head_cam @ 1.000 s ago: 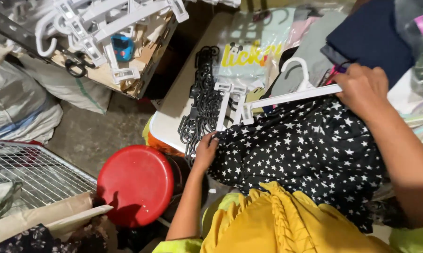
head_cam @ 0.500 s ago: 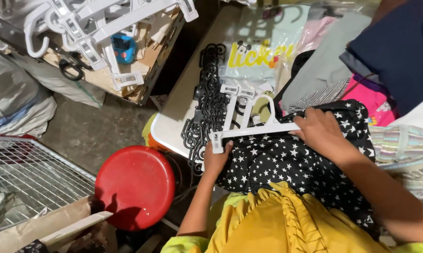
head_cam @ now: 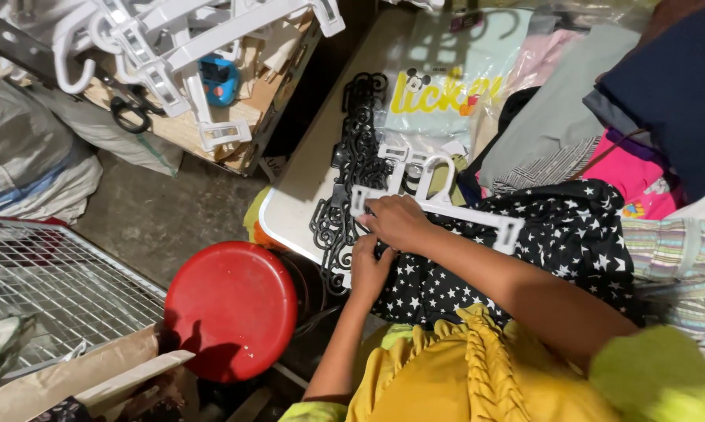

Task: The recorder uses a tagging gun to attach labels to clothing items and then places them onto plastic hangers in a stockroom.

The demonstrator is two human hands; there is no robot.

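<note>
Where white table (head_cam: 298, 195) ends: concrete floor (head_cam: 173, 211), red stool (head_cam: 229, 309).

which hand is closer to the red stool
Left. The left hand grips the edge of the star-print garment, just right of and slightly above the red stool. The right hand sits higher up on the white clip hanger, farther from it.

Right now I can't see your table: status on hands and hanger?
Left hand gripping star-print garment edge. Right hand on white clip hanger, left end. Black hangers alongside.
</note>
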